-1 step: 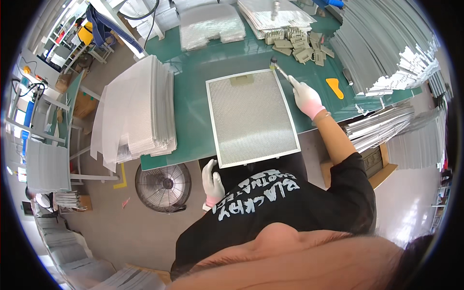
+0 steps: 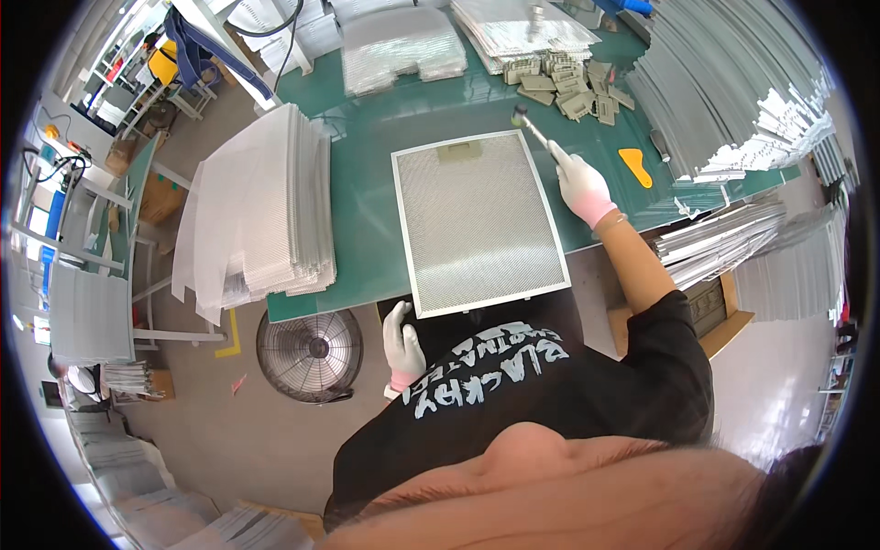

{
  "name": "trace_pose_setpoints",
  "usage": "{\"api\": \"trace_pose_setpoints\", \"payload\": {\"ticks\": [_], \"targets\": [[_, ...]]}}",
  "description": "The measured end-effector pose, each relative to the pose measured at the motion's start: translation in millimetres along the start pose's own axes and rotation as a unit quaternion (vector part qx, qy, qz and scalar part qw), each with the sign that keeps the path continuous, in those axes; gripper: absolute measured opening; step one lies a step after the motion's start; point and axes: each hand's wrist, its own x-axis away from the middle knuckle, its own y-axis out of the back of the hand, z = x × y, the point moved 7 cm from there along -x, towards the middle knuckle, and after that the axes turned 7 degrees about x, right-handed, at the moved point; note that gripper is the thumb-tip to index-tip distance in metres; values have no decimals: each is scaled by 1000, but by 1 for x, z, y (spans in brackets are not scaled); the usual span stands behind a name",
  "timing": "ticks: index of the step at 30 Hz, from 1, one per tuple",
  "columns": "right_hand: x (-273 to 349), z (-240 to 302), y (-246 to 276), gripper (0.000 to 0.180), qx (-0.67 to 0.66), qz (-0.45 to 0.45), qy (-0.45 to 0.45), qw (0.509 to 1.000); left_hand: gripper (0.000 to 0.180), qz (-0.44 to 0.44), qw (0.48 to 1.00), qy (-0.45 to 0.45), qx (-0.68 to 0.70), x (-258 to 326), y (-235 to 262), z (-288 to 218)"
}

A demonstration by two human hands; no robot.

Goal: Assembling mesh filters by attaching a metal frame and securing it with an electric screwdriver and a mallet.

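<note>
We judge the framed mesh panel [image 2: 478,220] light but stiff (best gripped by its rim), our right hand [image 2: 579,186] clenched on a small mallet [image 2: 533,128], our left hand [image 2: 401,341] resting empty at the near edge.

a green-topped surface [image 2: 367,165] is filling the upper middle of the view, its mat catching soft overhead light. a pale, smooth floor [image 2: 229,440] is spreading below it and shining at the right. a round floor fan [image 2: 309,353] is sitting just under the surface's near edge. metal shelving [image 2: 82,275] is standing at the left, and stacks of white sheets [image 2: 261,206] are overhanging the surface's left end.
</note>
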Motion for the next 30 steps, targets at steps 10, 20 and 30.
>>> {"api": "trace_pose_setpoints", "payload": {"ticks": [10, 20, 30], "targets": [[-21, 62, 41, 53, -86, -48, 30, 995, 47, 81, 911, 265, 305, 13, -18, 42], [-52, 187, -43, 56, 14, 148, 154, 977, 43, 35, 858, 305, 412, 12, -26, 33], [-48, 192, -47, 55, -3, 121, 157, 980, 43, 35, 832, 318, 453, 16, -29, 33]]}}
